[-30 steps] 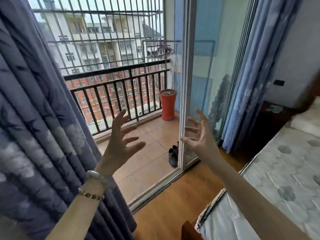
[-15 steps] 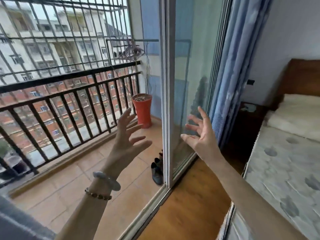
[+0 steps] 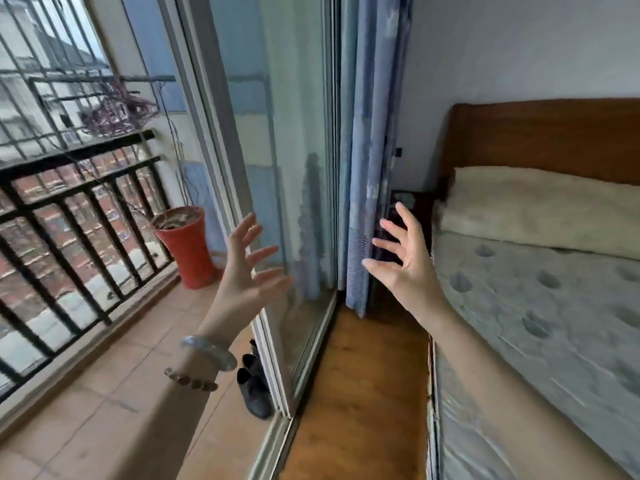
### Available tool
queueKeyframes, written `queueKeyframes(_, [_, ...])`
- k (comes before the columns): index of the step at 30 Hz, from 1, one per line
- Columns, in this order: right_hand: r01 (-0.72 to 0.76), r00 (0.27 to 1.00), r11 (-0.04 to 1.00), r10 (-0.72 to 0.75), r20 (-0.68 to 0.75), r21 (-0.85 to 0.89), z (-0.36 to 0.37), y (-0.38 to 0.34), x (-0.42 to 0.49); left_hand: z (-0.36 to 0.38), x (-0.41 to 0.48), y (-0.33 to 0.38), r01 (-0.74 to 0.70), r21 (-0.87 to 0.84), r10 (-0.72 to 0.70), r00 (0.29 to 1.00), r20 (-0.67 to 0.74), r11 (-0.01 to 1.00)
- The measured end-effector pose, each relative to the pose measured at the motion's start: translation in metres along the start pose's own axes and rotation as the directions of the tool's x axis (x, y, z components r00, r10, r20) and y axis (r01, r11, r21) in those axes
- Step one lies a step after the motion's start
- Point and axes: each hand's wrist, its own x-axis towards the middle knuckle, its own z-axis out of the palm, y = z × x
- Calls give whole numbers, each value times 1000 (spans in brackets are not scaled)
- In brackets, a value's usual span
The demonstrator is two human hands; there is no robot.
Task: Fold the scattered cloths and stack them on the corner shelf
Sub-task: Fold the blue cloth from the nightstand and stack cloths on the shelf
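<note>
Two empty grips: our left grip (image 3: 239,280) and right grip (image 3: 401,271) hang beside the bed (image 3: 526,341), fingers spread wide. No cloths show (no shelf either), so we should turn slowly and look over the bed first.

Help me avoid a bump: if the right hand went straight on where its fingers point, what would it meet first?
Probably the blue curtain hanging just ahead of the right hand; depth is unclear, so the dark nightstand behind could come first.
</note>
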Motion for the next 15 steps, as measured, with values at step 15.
queueKeyframes(15, [-84, 943, 979, 18, -331, -184, -85, 84, 193, 109, 290, -115, -56, -168, 105, 950, 294, 984])
